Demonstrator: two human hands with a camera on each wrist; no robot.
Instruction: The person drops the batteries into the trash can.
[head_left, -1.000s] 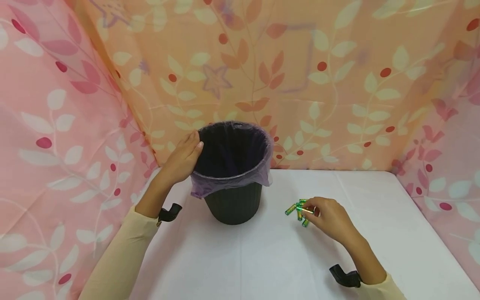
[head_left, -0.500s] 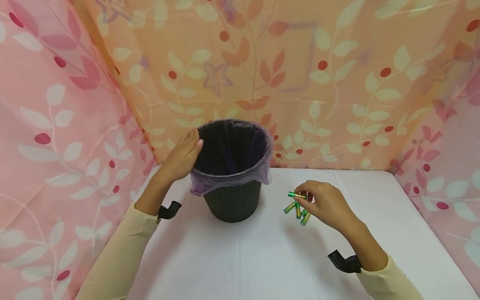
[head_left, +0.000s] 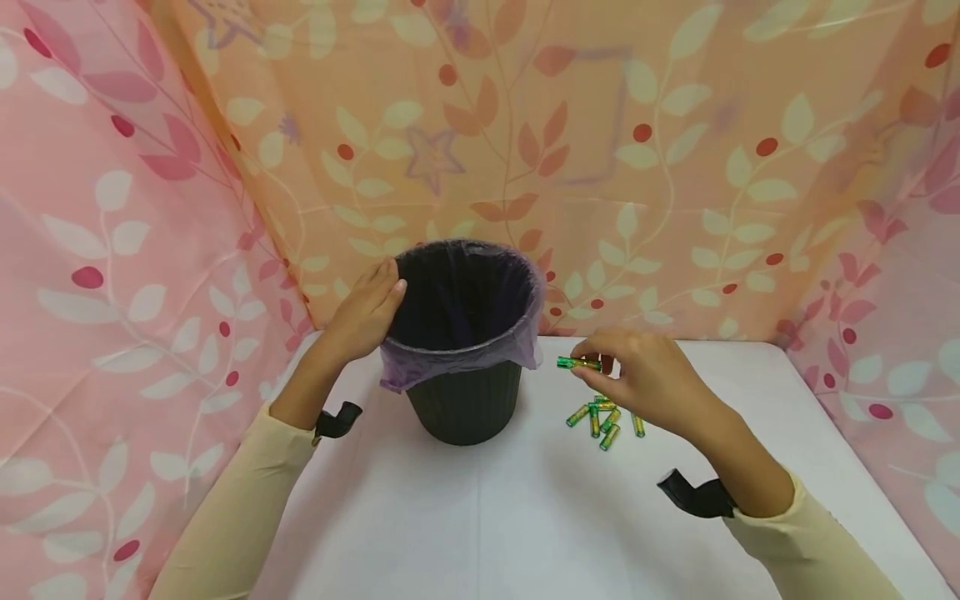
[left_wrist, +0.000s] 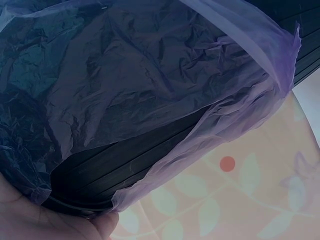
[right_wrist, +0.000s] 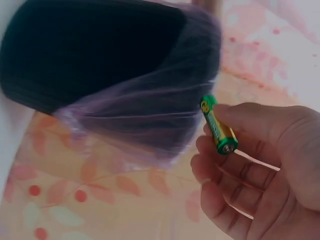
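Observation:
In the head view a black bin (head_left: pixel 465 408) stands upright on the table, lined with a thin purple bag (head_left: pixel 480 360) folded over its rim. My left hand (head_left: pixel 366 312) rests on the bin's left rim, fingers fairly straight; the left wrist view shows only part of this hand (left_wrist: pixel 45 220) beside the bag. To the bin's right, my right hand (head_left: pixel 645 375) pinches a green and yellow battery (head_left: pixel 579 364) between thumb and fingers, raised above the table. The right wrist view shows this battery (right_wrist: pixel 218 125) close up. Several like batteries (head_left: pixel 600 419) lie loosely below that hand.
A white cloth covers the table (head_left: pixel 480 517). Patterned curtains enclose it, with an orange one (head_left: pixel 675 192) behind the bin and pink ones at left (head_left: pixel 150 333) and right. Black curved pieces (head_left: pixel 693 496) are fixed at both wrists.
My right hand has lifted one battery from the pile and carried it up and left toward the bin. More of the pile shows now. The left hand stays on the rim.

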